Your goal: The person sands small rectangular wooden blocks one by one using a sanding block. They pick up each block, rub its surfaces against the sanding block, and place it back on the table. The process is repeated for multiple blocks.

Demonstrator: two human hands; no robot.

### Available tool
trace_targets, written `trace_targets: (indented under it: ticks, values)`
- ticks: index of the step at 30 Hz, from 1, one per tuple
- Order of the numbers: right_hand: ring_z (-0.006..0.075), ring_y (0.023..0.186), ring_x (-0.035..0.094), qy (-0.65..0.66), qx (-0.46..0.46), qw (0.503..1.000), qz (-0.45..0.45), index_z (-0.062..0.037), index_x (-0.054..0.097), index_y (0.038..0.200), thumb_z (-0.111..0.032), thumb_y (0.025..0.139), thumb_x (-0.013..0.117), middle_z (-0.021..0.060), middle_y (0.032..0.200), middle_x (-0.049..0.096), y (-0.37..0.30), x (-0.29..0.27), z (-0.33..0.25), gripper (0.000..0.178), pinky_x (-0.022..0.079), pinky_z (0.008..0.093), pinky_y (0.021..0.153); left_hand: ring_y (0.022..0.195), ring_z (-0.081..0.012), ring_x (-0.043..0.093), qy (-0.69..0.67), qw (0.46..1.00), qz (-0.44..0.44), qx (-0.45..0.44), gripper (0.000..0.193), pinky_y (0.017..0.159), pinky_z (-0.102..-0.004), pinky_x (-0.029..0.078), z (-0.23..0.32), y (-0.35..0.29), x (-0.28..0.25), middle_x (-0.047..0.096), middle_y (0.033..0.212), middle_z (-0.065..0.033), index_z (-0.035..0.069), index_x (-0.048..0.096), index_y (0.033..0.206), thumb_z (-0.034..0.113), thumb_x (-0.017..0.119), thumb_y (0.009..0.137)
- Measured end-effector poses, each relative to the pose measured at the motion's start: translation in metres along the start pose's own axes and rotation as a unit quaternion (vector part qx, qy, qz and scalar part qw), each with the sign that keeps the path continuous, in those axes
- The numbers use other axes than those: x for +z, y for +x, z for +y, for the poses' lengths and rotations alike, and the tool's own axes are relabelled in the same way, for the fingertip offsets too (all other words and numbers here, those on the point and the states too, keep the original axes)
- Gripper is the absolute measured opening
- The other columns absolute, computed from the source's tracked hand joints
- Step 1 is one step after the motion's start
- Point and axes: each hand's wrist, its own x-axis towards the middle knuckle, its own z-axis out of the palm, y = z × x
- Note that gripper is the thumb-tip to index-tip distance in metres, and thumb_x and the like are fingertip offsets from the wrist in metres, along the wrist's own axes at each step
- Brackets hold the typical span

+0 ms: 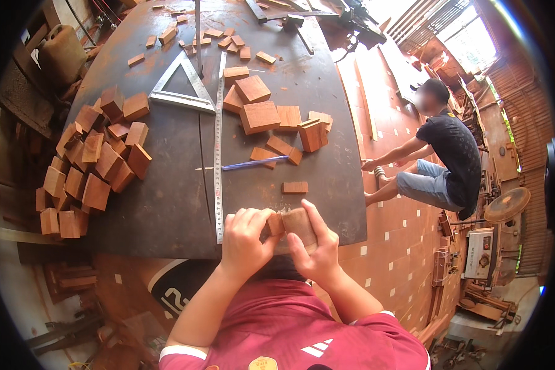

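Observation:
Above the near edge of the dark table, my left hand [243, 240] is closed round a small reddish wooden block [275, 224]. My right hand [317, 253] grips a larger grey-brown block [298, 227] with a dull face and rounded edges; its exact kind is unclear. The two pieces meet between my hands. Just beyond them lies a single flat wooden block [295, 187]. A blue pen [254, 163] rests farther off, partly over a wooden piece. To its left, a steel ruler strip [219, 154] runs along the table.
Many wooden blocks [95, 157] are heaped at the left, with larger blocks [259, 116] right of the ruler. A metal triangle square [182, 86] lies beyond, near a dark upright rod [198, 37]. Another person [447, 148] sits low at the right on the tiled floor [407, 246].

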Motion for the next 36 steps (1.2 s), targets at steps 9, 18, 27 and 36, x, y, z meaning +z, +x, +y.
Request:
trace_targets:
  ticks: [9, 18, 27, 36]
  values:
    - [0.0403, 0.091, 0.077, 0.003, 0.002, 1.000, -0.007, 0.0076, 0.050, 0.153, -0.010, 0.090, 0.077, 0.0280, 0.106, 0.074, -0.013, -0.005, 0.001, 0.071, 0.060, 0.0424, 0.084, 0.092, -0.0304, 0.068, -0.003, 1.000, -0.006, -0.005, 0.039, 0.082, -0.0429, 0.047, 0.004, 0.003, 0.000, 0.073, 0.100, -0.0078, 0.009, 0.072, 0.111, 0.013, 0.086, 0.074]
    - [0.0401, 0.092, 0.076, -0.024, -0.016, 1.000, -0.001, 0.0068, 0.049, 0.154, -0.010, 0.089, 0.078, 0.0293, 0.111, 0.072, -0.014, 0.003, 0.008, 0.073, 0.060, 0.0432, 0.084, 0.093, -0.0312, 0.067, -0.005, 1.000, 0.009, -0.006, 0.040, 0.081, -0.0433, 0.048, 0.004, 0.000, -0.001, 0.073, 0.098, -0.0083, 0.008, 0.072, 0.110, 0.011, 0.085, 0.073]
    - [0.0416, 0.084, 0.070, -0.110, -0.057, 0.992, 0.011, 0.0046, 0.050, 0.154, -0.010, 0.087, 0.081, 0.0254, 0.102, 0.070, 0.001, 0.005, 0.007, 0.075, 0.058, 0.0459, 0.077, 0.094, -0.0317, 0.067, -0.012, 1.000, 0.012, -0.013, 0.041, 0.082, -0.0438, 0.049, 0.003, -0.003, 0.006, 0.072, 0.098, -0.0089, 0.008, 0.072, 0.110, 0.009, 0.085, 0.071]
    - [0.0334, 0.097, 0.076, -0.044, 0.046, 0.998, 0.004, 0.0054, 0.054, 0.151, -0.010, 0.088, 0.079, 0.0266, 0.113, 0.073, -0.017, -0.018, 0.014, 0.070, 0.060, 0.0414, 0.087, 0.100, -0.0337, 0.066, -0.017, 0.999, 0.013, -0.037, 0.046, 0.087, -0.0465, 0.050, 0.008, -0.007, 0.014, 0.070, 0.107, -0.0107, 0.010, 0.068, 0.115, 0.016, 0.090, 0.075]
